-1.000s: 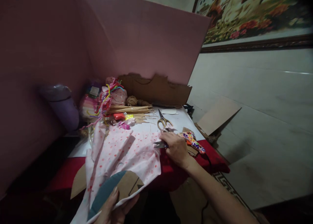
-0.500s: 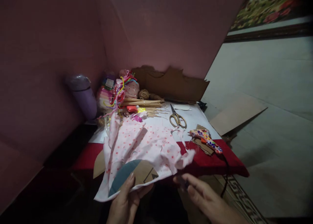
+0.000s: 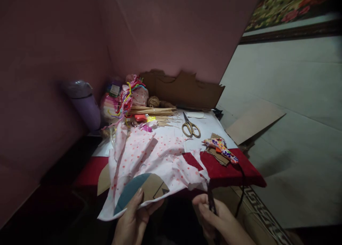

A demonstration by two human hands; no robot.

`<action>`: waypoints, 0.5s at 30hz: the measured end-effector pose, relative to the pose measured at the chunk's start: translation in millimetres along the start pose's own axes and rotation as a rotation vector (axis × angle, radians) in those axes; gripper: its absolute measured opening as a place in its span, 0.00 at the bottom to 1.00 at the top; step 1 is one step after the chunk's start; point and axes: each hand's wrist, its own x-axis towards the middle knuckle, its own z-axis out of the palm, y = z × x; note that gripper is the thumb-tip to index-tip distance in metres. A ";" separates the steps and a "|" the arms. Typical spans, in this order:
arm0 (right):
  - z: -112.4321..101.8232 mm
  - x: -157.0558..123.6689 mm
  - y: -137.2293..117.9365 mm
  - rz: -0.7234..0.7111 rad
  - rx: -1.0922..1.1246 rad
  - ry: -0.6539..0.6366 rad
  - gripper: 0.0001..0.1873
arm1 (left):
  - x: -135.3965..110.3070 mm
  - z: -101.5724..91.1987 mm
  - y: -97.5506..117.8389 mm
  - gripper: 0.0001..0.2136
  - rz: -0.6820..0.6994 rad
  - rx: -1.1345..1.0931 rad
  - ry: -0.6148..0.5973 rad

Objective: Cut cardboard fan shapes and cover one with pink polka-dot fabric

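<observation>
My left hand point(image 3: 133, 213) grips the near edge of a pink dotted cloth point(image 3: 160, 159) together with a rounded cardboard piece point(image 3: 141, 191), thumb on top. The cardboard is part teal, part brown, and lies on the cloth. In my right hand point(image 3: 213, 214) is a slim dark pen-like stick point(image 3: 211, 198), its top end pointing up beside the cloth's right corner; its exact kind is too dim to make out. Gold-handled scissors point(image 3: 191, 125) lie on the table past the cloth. A flower-patterned glue gun point(image 3: 221, 149) rests on a cardboard scrap to the right.
Bamboo sticks point(image 3: 152, 111), a twine ball point(image 3: 153, 101) and colourful pipe cleaners point(image 3: 128, 98) crowd the back left. A purple bottle point(image 3: 85, 107) stands by the wall. Torn cardboard point(image 3: 184, 90) leans at the back. The glue gun's cord point(image 3: 242, 188) hangs over the table's red edge point(image 3: 248, 170).
The dark stick in my right hand has turned upright and shows more clearly. My left hand keeps its grip on the cloth and cardboard. The whole view has shifted slightly.
</observation>
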 end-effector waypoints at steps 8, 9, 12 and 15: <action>5.7 38.5 -8.5 0.032 0.010 0.143 0.28 | 1.0 -2.2 1.4 0.26 -0.013 0.018 -0.024; 4.9 38.3 -14.0 0.011 -0.091 0.144 0.28 | 0.6 -1.8 1.9 0.25 -0.015 0.014 -0.026; 4.0 36.8 -41.5 -0.230 -0.396 0.067 0.27 | -0.8 0.5 2.8 0.24 -0.012 0.002 -0.010; 1.1 43.9 -71.4 -0.513 -0.499 0.245 0.18 | -1.6 2.9 1.9 0.23 -0.002 -0.036 -0.005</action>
